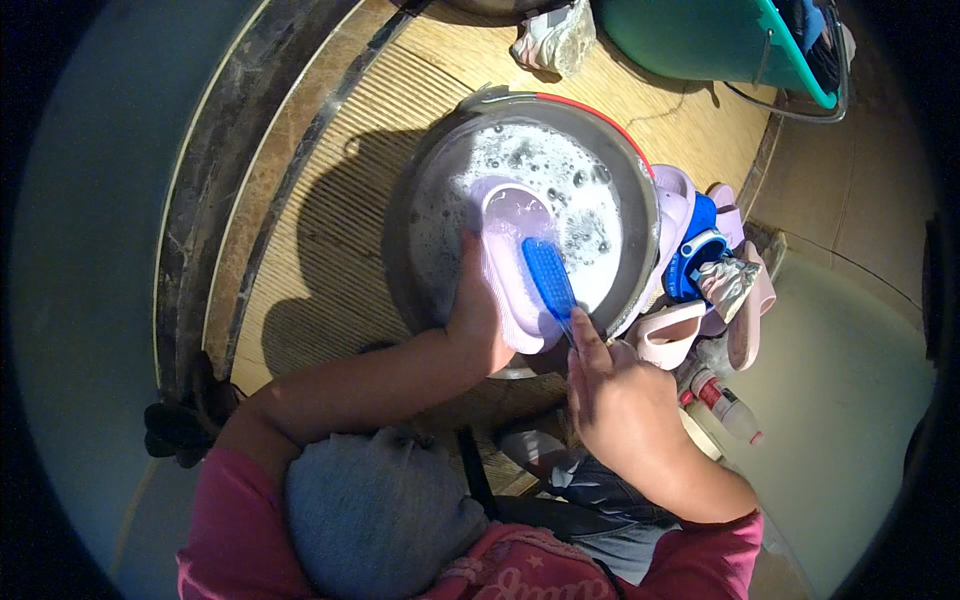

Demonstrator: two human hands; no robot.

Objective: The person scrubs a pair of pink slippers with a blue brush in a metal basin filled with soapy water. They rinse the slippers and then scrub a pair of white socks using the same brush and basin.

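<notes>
A lilac slide slipper [515, 285] is tilted over a round grey basin [402, 240], its sole side toward the bottom of the view. My left hand [474, 312] grips the slipper along its left edge, with the fingers partly hidden behind it. In my right hand [622, 395] is a blue scrubbing brush [547, 278], held by its handle with the index finger stretched along it. The brush head lies against the slipper's inner surface; I cannot tell how firmly it presses. White soapy foam [545, 150] covers much of the water in the basin.
Right of the basin lie several pink slippers [668, 335], a blue clog [688, 265], a crumpled silver wrapper [728, 282] and a clear bottle [728, 408]. A green bucket [690, 40] and a crumpled packet [556, 40] are at the back. Dark stone step edges [270, 175] run along the left.
</notes>
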